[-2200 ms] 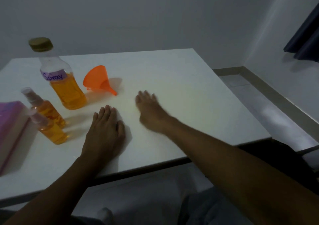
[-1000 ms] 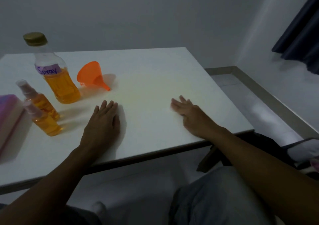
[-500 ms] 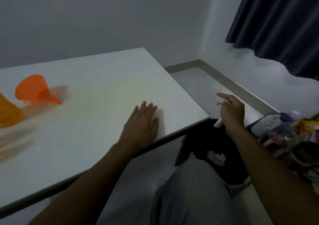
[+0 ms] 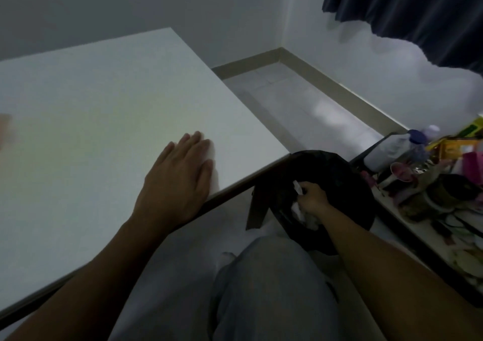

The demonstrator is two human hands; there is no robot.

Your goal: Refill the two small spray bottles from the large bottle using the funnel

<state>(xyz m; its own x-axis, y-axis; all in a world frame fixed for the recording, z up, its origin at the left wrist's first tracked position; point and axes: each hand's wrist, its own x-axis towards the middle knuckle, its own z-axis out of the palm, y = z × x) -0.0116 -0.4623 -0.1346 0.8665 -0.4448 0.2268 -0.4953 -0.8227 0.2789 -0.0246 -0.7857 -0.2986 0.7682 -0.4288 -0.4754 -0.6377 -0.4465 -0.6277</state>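
The large bottle, the two small spray bottles and the funnel are out of view; only a faint orange blur [image 4: 4, 127] shows at the left edge. My left hand [image 4: 180, 178] lies flat, fingers together, on the white table [image 4: 91, 110] near its front right corner. My right hand [image 4: 312, 197] is down inside a black-lined bin [image 4: 337, 173] beside the table. Its fingers are closed on a small white scrap [image 4: 298, 187]. More crumpled white paper [image 4: 304, 214] lies in the bin under that hand.
A low shelf [image 4: 407, 225] at the right holds a clutter of bottles, packets and cables. Dark curtains [image 4: 418, 8] hang at the top right. Tiled floor [image 4: 300, 105] runs between table and wall. My grey-trousered knee [image 4: 266, 288] is in front.
The view has swung right, so the bottles and funnel have left the frame. My right hand left the table and dropped into the bin with the white scrap. My left hand stays flat on the table.
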